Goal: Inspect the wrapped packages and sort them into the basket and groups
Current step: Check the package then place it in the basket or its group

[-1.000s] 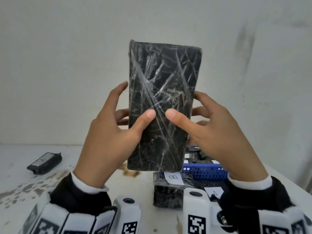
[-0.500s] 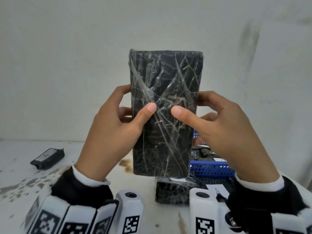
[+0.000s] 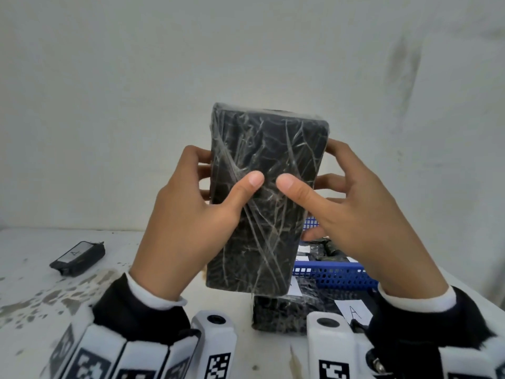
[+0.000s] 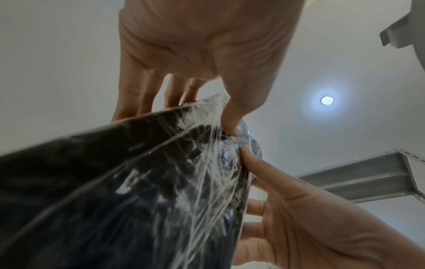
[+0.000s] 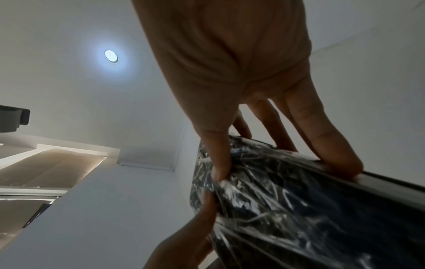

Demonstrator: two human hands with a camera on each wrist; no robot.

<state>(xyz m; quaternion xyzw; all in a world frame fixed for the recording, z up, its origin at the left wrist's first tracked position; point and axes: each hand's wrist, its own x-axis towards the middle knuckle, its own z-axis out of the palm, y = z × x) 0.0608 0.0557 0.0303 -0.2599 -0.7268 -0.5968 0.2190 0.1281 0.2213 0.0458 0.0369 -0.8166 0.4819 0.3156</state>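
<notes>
A tall black package in crinkled clear film (image 3: 262, 198) stands upright in the air in front of me. My left hand (image 3: 191, 214) grips its left edge, thumb on the front face and fingers behind. My right hand (image 3: 352, 203) holds the right edge the same way. Both thumbs nearly meet mid-face. The wrist views show the film-wrapped package (image 4: 128, 191) (image 5: 299, 209) pinched between thumb and fingers. Behind and below it sits a blue perforated basket (image 3: 333, 274) holding dark wrapped items. Another wrapped package (image 3: 278, 313) lies on the table under the held one.
A small black package with a white label marked A (image 3: 78, 258) lies at the left on the stained white table (image 3: 41, 296). A paper label marked A (image 3: 354, 311) lies near my right wrist. A plain wall stands close behind the table.
The held package has come lower and tilted its top away from me, so its top face shows. Both hands kept their grip and dropped with it.
</notes>
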